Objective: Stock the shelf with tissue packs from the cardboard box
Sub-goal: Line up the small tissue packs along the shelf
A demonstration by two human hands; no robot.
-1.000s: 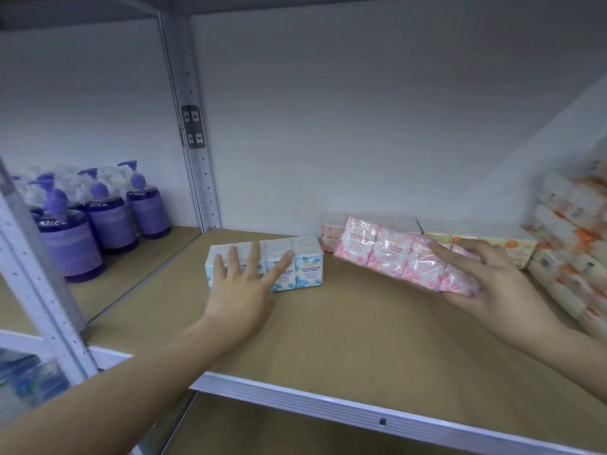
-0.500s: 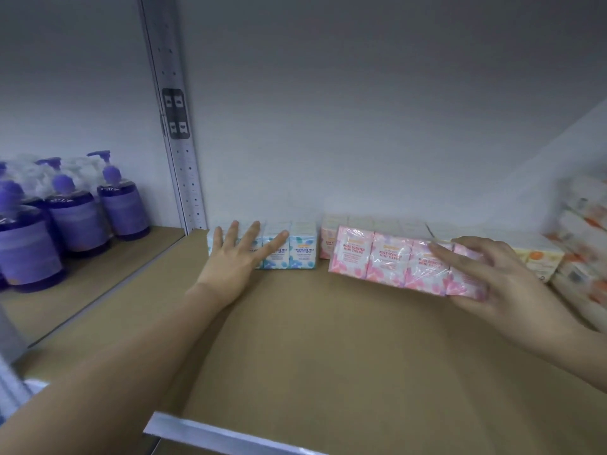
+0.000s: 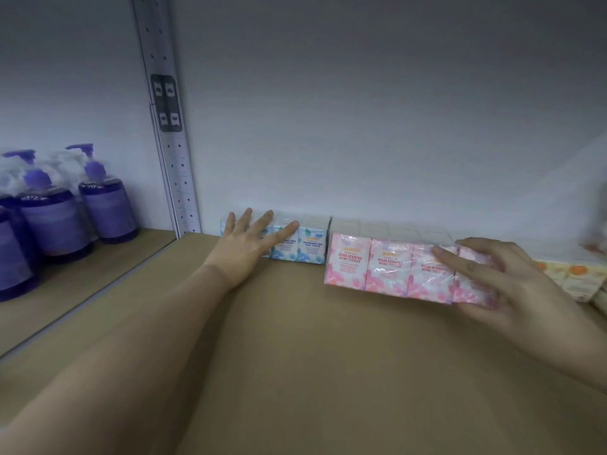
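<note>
Shelf board (image 3: pixel 295 372) of brown fills the lower frame, with the white back wall (image 3: pixel 361 110) above it. My left hand (image 3: pixel 244 246) reaches in from the lower left, fingers straight and spread, pressing flat against the front of the blue tissue pack (image 3: pixel 310 247), which stands at the back wall left of centre. Its label reads "fragrance free mini tissue".

My right hand (image 3: pixel 502 287) comes in from the right edge and grips the right end of the pink tissue pack (image 3: pixel 387 269), fingers laid over its front and thumb under its lower edge. This pack is a wrapped row of small packets marked "rose scented mini tissue". Its left end sits just beside the blue pack's right end; whether the two touch I cannot tell. Behind the pink pack, another pale row (image 3: pixel 394 229) stands against the wall.

At the right edge lie orange-printed packs (image 3: pixel 578 277), partly blurred. In the left of the frame, beyond the perforated metal upright (image 3: pixel 170 142), purple pump bottles (image 3: pixel 105 205) stand on the neighbouring shelf.
</note>
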